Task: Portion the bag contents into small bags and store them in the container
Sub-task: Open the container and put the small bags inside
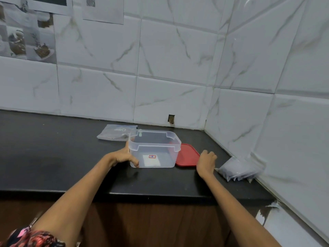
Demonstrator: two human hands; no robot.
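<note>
The container (154, 148) stands open on the black counter (53, 157), a white label on its near wall. The left hand (122, 155) grips the container's left wall, thumb on the near corner. The right hand (206, 162) rests beside the red lid (187, 155), fingers curled; any hold cannot be determined. Small bags (236, 169) lie at the right wall. The bag (116, 132) lies flat at far left, behind the container
</note>
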